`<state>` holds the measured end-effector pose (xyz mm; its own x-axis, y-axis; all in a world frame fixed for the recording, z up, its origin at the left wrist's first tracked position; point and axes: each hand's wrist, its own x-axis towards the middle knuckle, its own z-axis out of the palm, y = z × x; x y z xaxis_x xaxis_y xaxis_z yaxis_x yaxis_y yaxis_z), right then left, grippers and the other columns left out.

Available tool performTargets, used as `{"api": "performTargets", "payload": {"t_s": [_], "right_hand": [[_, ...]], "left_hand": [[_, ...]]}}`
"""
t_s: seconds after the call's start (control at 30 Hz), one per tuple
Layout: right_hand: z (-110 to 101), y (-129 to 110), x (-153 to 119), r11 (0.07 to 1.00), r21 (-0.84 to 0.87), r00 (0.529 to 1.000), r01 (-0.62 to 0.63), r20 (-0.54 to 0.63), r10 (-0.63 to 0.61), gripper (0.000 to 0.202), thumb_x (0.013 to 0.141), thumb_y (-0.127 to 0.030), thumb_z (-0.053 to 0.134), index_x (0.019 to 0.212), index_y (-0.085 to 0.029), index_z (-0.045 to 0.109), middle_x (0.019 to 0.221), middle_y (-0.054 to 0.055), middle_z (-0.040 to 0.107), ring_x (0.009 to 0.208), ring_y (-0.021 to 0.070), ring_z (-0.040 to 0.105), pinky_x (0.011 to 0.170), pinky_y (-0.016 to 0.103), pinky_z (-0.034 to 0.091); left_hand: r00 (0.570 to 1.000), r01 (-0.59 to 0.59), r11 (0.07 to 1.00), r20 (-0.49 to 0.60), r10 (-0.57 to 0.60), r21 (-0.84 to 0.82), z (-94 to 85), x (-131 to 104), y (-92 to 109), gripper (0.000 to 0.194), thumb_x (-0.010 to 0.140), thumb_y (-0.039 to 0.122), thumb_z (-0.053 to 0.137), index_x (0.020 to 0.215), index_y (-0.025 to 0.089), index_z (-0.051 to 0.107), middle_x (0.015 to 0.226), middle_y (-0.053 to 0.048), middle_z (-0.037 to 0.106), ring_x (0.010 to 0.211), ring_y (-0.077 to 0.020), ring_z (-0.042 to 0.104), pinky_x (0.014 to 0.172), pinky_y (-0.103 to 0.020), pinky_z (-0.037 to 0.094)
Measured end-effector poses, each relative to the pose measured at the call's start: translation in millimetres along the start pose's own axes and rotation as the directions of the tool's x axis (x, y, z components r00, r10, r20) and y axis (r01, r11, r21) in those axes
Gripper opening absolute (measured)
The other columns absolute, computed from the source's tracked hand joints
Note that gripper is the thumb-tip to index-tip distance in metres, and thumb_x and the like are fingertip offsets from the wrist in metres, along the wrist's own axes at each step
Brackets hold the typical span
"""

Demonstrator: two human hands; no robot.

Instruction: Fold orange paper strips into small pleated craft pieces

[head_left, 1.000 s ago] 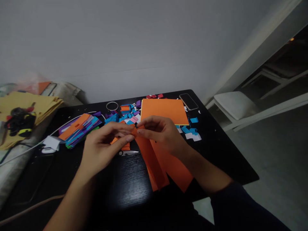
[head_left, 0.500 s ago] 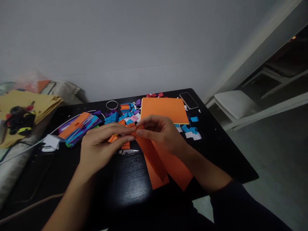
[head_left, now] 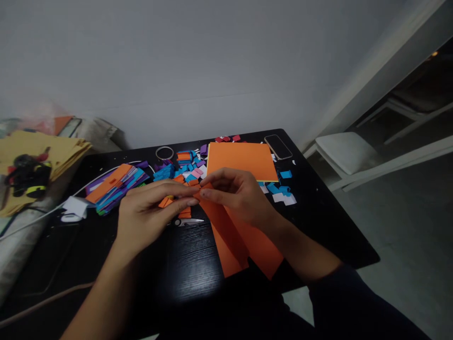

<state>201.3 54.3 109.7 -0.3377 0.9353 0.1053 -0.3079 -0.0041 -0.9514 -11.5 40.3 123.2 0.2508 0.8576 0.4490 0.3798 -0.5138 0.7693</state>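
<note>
Pinching from the left, the left hand (head_left: 146,215) meets the right hand (head_left: 240,196) over the black counter (head_left: 187,264), both closed on the top end of an orange strip (head_left: 226,231) that trails down toward the person. Scissors (head_left: 186,222) lie just below the left fingertips; an orange sheet (head_left: 240,160) lies beyond.

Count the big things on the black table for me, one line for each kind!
Flat orange paper sheet: 1
Long orange paper strips in both hands: 1 bundle
Dark phone: 1
Small metal scissors: 1
Thin ring: 1
Total: 5
</note>
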Motion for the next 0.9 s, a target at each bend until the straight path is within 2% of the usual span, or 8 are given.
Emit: {"api": "performTargets", "payload": {"t_s": [0.1, 0.2, 0.33, 0.43, 0.53, 0.67, 0.77, 0.9], "right_hand": [[-0.7, 0.2, 1.4, 1.0, 0.0, 1.0, 0.004, -0.013, -0.004, 0.022, 0.077, -0.029, 0.09, 0.094, -0.023, 0.079, 0.09, 0.0, 0.079, 0.088, 0.0158, 0.077, 0.086, 0.032, 0.063], [-0.2, 0.5, 2.5, 1.0, 0.02, 1.0, 0.022, -0.021, -0.022, 0.021, 0.075, -0.029, 0.091, 0.092, -0.024, 0.079, 0.09, -0.001, 0.08, 0.088, 0.0156, 0.077, 0.089, 0.033, 0.064], [1.8, 1.9, 3.0, 0.999, -0.021, 0.999, 0.042, -0.032, -0.042, 0.025, 0.074, -0.036, 0.092, 0.091, -0.024, 0.078, 0.088, -0.001, 0.08, 0.086, 0.0163, 0.078, 0.086, 0.033, 0.065], [1.1, 3.0, 3.6, 0.997, -0.058, 0.997, 0.052, -0.049, -0.055, 0.027, 0.074, -0.038, 0.092, 0.092, -0.023, 0.078, 0.088, 0.0, 0.08, 0.086, 0.0169, 0.078, 0.084, 0.033, 0.065], [-2.9, 2.7, 5.0, 0.994, -0.09, 0.996, 0.065, -0.054, -0.07, 0.025, 0.076, -0.034, 0.092, 0.094, -0.024, 0.08, 0.09, 0.0, 0.08, 0.088, 0.0166, 0.078, 0.086, 0.033, 0.064], [-7.6, 1.9, 7.4, 0.988, -0.111, 0.991, 0.104, -0.071, -0.112, 0.016, 0.078, -0.033, 0.09, 0.088, -0.024, 0.081, 0.086, 0.0, 0.08, 0.084, 0.0167, 0.078, 0.083, 0.033, 0.064], [-7.7, 2.2, 8.7, 0.981, -0.148, 0.984, 0.126, -0.11, -0.143, 0.018, 0.078, -0.031, 0.09, 0.093, -0.025, 0.081, 0.082, 0.0, 0.08, 0.081, 0.0165, 0.077, 0.082, 0.033, 0.064], [-7.5, 2.5, 10.4, 0.979, -0.172, 0.99, 0.112, -0.062, -0.124, 0.018, 0.08, -0.033, 0.088, 0.094, -0.025, 0.082, 0.089, 0.001, 0.08, 0.087, 0.0172, 0.076, 0.085, 0.033, 0.062]], "left_hand": [[0.999, 0.021, 1.0, -0.033, -0.021, -0.01, -2.1, 0.3, -0.1, 0.019, 0.089, 0.024, 0.079, 0.1, 0.039, 0.083, 0.094, 0.005, 0.082, 0.08, -0.0163, 0.075, 0.076, -0.033, 0.061], [0.992, 0.085, 0.996, -0.094, -0.086, -0.008, -2.4, 1.2, 1.2, 0.01, 0.093, 0.026, 0.074, 0.095, 0.032, 0.082, 0.087, 0.002, 0.08, 0.076, -0.0163, 0.073, 0.07, -0.031, 0.058], [0.989, 0.146, 0.989, -0.003, -0.146, 0.006, 2.1, 3.2, 4.5, 0.005, 0.091, 0.028, 0.074, 0.088, 0.025, 0.077, 0.078, 0.002, 0.075, 0.069, -0.0147, 0.069, 0.063, -0.027, 0.055], [0.991, 0.125, 0.991, 0.032, -0.127, 0.056, 5.2, 3.5, 3.8, 0.006, 0.092, 0.027, 0.074, 0.086, 0.024, 0.074, 0.077, 0.002, 0.072, 0.068, -0.0127, 0.067, 0.063, -0.026, 0.053], [0.995, 0.096, 0.992, 0.026, -0.098, 0.079, 5.2, 2.4, 1.0, 0.007, 0.094, 0.027, 0.072, 0.088, 0.024, 0.073, 0.079, 0.002, 0.072, 0.069, -0.0117, 0.066, 0.064, -0.025, 0.051], [0.997, 0.071, 0.994, 0.01, -0.072, 0.087, 4.2, 1.4, -1.3, 0.006, 0.096, 0.025, 0.071, 0.09, 0.024, 0.073, 0.078, 0.003, 0.071, 0.068, -0.0108, 0.064, 0.064, -0.024, 0.05], [0.999, 0.045, 0.994, 0.006, -0.045, 0.1, 4.8, 1.9, -1.9, 0.006, 0.096, 0.025, 0.07, 0.09, 0.025, 0.073, 0.08, 0.003, 0.071, 0.07, -0.0116, 0.063, 0.065, -0.025, 0.049], [0.999, 0.03, 0.993, 0.008, -0.031, 0.112, 5.9, 2.9, -1.5, 0.006, 0.096, 0.025, 0.07, 0.091, 0.024, 0.074, 0.08, 0.002, 0.072, 0.07, -0.013, 0.064, 0.065, -0.026, 0.049]]}}
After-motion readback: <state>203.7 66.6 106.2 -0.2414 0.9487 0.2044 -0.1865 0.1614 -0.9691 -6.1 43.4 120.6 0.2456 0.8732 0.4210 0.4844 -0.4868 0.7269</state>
